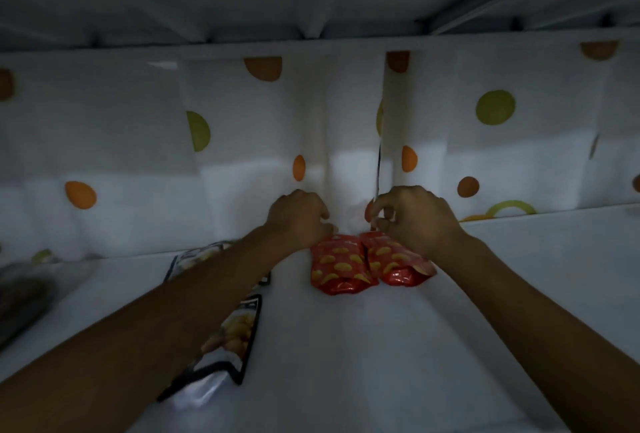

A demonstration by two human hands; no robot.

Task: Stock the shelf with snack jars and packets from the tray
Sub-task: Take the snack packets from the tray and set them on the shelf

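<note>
White cloth covers the shelf (pixel 388 356), and behind it hangs a white curtain (pixel 540 155) with orange and green dots. The light is dim.

Two red packets with a yellow pattern lie side by side, touching, near the back of the shelf. The left hand (pixel 298 219) rests on the top end of the left red packet (pixel 337 268). Its fingers are curled and their tips are hidden, so one cannot tell if its grip is closed on the packet. The right hand (pixel 417 219) is at the top end of the right red packet (pixel 396 261); its thumb and forefinger meet there and pinch the edge.

Under the left forearm lies a black-and-white packet (pixel 230 323), flat on the shelf. At the far left edge a dark object (pixel 24 294) is too blurred to name.
</note>
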